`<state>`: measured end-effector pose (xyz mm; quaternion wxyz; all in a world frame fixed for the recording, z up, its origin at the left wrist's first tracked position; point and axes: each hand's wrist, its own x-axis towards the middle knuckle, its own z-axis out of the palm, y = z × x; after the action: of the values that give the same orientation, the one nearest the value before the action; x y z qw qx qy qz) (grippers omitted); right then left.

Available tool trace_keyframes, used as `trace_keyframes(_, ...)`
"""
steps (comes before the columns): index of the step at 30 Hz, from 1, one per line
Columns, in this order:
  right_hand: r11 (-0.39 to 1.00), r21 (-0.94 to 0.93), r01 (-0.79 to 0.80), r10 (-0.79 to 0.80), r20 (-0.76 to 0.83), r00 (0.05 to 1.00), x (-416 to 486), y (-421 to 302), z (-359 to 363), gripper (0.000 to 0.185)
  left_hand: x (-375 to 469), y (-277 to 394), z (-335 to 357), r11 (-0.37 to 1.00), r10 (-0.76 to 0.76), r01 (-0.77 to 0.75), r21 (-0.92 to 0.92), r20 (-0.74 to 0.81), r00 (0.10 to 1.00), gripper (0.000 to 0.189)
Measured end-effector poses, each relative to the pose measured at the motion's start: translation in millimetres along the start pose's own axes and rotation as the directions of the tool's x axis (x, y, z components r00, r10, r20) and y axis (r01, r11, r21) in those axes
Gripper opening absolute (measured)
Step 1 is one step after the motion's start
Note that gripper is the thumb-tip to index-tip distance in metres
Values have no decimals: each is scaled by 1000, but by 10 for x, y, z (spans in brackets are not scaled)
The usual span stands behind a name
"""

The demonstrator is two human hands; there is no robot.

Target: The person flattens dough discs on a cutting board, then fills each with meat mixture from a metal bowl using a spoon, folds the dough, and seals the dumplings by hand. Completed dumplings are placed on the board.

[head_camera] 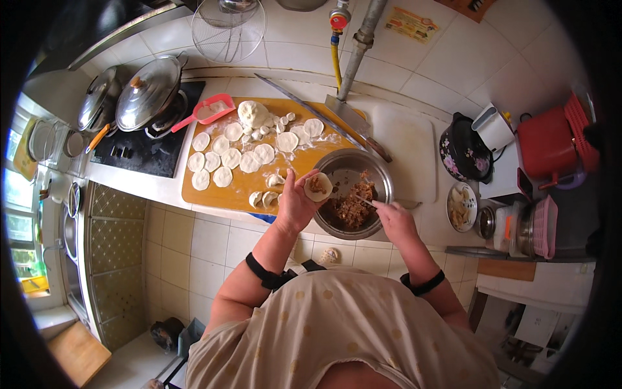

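Observation:
A round dough wrapper [324, 190] lies on the fingers of my left hand [297, 202], with a small heap of meat filling [317, 185] on it. My right hand [396, 221] grips a thin utensil [364, 200], its tip in the filling [354, 210] inside a steel bowl [387, 182]. Whether the utensil is a spoon or chopsticks I cannot tell. Left of my hands, several flat wrappers [231, 158] are spread on a floured wooden board [233, 190]. Folded dumplings [270, 198] sit by its near edge, partly hidden by my left hand.
Behind the wrappers are a dough lump [252, 113], small dough pieces [265, 130] and a pink scoop [210, 111] of flour. A long metal rod [306, 107] and a cleaver [351, 115] lie near the bowl. Lidded pans [148, 95] stand left; a flowered pot [466, 148] stands right.

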<state>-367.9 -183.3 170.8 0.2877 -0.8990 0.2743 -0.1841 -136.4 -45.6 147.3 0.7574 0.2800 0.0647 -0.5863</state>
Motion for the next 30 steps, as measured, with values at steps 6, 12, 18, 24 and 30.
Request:
trace_keyframes(6,993,48,104,-103,-32,994,85,-262,-132,30,-126,5,215,997,-67,66,37,44,997,78)
trace_keyframes(12,982,84,170,-172,16,985,252,-565,-214,28,-226,16,397,994,-105,101,42,115,988,80)
trace_keyframes(18,978,11,207,-207,36,978,252,-533,-162,29,-232,54,353,994,-105,108,-31,98,990,83)
trace_keyframes(24,961,135,241,-241,-17,970,222,-607,-179,30,-276,162,359,999,-32,37,-32,139,990,84)
trace_keyframes(30,954,111,278,-282,23,959,228,-671,-91,29,-389,132,449,995,-43,53,-82,124,991,81)
